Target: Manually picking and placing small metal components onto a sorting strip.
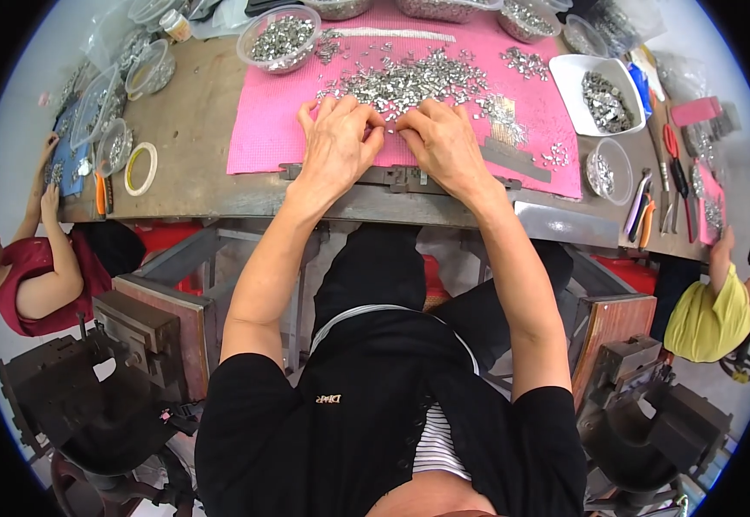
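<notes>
1. Because your left hand (pixel 338 142) and right hand (pixel 442 145) border the metal parts (pixel 418 81) heaped on the mat (pixel 259 129), knuckles could scatter some.
2. Whether either pinch is closed, I can't tell; looseness could mean drops.

Metal pieces (pixel 422 82) lie on the mat (pixel 259 129), beyond the hands (pixel 338 142).

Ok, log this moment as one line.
left hand: over pink mat, grip unclear; right hand: alongside, grip unclear; metal pieces: heaped beyond hands; white tray: at right, holding pieces
</notes>
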A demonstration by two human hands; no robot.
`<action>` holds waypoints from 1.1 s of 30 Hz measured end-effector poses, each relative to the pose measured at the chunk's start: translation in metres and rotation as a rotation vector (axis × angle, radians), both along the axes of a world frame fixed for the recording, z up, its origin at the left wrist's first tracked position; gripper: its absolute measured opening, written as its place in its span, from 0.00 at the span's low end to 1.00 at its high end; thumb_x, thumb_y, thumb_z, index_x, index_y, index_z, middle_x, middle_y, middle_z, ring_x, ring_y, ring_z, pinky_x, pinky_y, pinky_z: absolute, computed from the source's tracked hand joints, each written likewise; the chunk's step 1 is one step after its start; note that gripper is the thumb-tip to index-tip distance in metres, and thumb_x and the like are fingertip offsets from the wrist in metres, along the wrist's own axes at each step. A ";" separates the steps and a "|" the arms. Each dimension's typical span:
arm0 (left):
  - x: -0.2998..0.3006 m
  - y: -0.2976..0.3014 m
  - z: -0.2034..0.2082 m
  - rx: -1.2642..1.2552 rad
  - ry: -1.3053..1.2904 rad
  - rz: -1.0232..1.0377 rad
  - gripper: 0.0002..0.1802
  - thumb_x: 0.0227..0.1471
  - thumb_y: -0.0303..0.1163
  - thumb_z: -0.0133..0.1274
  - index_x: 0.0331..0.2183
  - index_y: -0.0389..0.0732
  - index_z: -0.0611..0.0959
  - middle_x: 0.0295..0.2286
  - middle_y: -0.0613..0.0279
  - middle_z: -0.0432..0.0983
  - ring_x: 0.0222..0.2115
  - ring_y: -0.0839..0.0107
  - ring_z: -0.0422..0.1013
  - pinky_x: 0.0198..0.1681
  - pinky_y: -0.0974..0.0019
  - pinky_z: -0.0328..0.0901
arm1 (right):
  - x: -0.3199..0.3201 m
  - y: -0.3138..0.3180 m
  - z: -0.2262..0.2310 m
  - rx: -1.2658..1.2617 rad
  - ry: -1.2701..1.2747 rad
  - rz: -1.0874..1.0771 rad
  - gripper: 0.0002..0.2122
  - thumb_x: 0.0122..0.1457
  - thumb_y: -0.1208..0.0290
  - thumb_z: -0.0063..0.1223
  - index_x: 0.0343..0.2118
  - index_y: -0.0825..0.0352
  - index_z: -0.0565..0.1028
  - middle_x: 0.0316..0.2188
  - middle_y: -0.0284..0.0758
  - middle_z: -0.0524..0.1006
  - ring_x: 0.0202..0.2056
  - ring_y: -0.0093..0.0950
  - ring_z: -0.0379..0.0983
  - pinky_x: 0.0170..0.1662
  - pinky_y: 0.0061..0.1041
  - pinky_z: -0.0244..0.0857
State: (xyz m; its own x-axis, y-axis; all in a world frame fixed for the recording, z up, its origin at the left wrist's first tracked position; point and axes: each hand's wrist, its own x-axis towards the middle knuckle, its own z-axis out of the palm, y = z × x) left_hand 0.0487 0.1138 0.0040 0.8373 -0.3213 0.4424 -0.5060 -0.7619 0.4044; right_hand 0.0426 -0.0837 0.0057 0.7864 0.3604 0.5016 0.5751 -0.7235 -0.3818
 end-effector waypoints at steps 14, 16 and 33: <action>-0.001 0.000 -0.006 -0.073 -0.056 -0.002 0.04 0.48 0.31 0.63 0.30 0.46 0.85 0.29 0.67 0.74 0.38 0.63 0.69 0.55 0.42 0.53 | -0.002 -0.005 0.004 -0.013 0.038 0.051 0.02 0.57 0.75 0.59 0.32 0.64 0.79 0.29 0.35 0.74 0.35 0.35 0.73 0.43 0.36 0.61; -0.002 -0.001 -0.006 -0.063 -0.060 -0.007 0.04 0.49 0.31 0.63 0.30 0.46 0.85 0.29 0.67 0.74 0.38 0.63 0.69 0.56 0.41 0.52 | 0.000 -0.003 0.000 -0.045 -0.004 0.054 0.02 0.57 0.75 0.58 0.33 0.64 0.78 0.29 0.35 0.73 0.36 0.36 0.73 0.43 0.36 0.61; -0.042 -0.047 -0.002 -0.165 -0.034 -0.341 0.07 0.47 0.30 0.63 0.31 0.43 0.82 0.32 0.64 0.76 0.40 0.64 0.72 0.60 0.42 0.52 | -0.068 -0.051 0.010 0.080 0.079 0.010 0.07 0.53 0.81 0.60 0.34 0.67 0.74 0.34 0.36 0.74 0.37 0.36 0.71 0.44 0.33 0.61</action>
State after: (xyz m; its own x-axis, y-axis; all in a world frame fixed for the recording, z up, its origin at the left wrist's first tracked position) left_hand 0.0071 0.0670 0.0022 0.6787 -0.5011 0.5369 -0.7343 -0.4738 0.4861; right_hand -0.0257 -0.1346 0.0161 0.8212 0.3295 0.4659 0.5480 -0.6832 -0.4827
